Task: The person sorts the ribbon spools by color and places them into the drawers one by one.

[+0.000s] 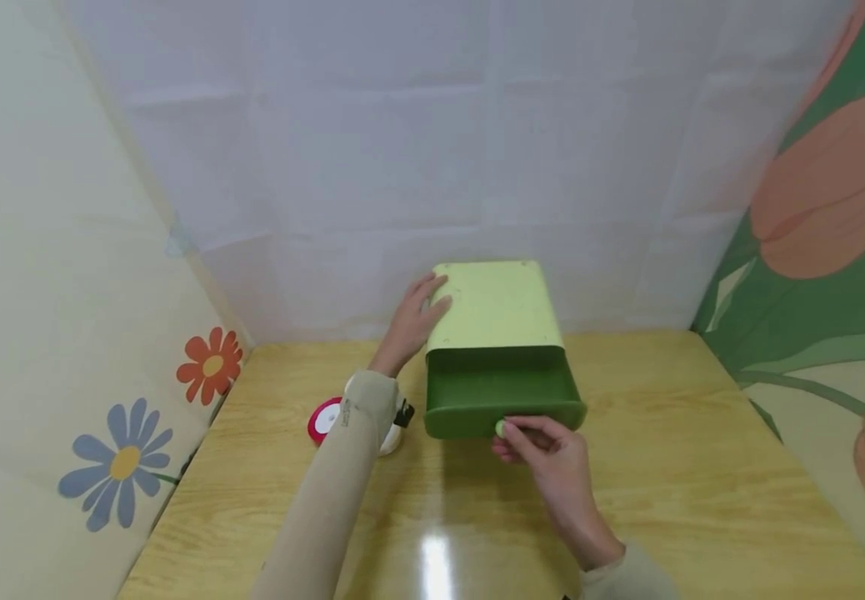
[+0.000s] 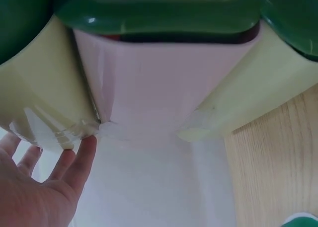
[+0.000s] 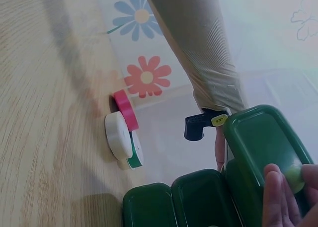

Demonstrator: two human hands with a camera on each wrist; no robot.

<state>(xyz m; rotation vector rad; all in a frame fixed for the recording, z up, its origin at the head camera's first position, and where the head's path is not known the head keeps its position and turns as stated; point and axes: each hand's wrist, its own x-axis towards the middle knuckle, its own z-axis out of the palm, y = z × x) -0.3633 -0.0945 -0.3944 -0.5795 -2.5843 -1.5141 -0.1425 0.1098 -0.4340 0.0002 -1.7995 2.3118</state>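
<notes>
A drawer cabinet with a pale yellow-green top stands on the table, its tiers stacked. Its top green drawer is pulled out, and the green inside shows. My right hand pinches the round light-green knob on that drawer's front between thumb and fingers. At the cabinet's upper left edge rests my left hand, fingers spread and fairly straight against the shell. The left wrist view shows the left fingertips touching the yellowish shell, beside a pink tier. Lower drawer fronts are closed.
Left of the cabinet, a red roll, a white roll and a green-sided roll stand together on the wooden table. My left forearm partly covers them in the head view. A white cloth wall rises behind.
</notes>
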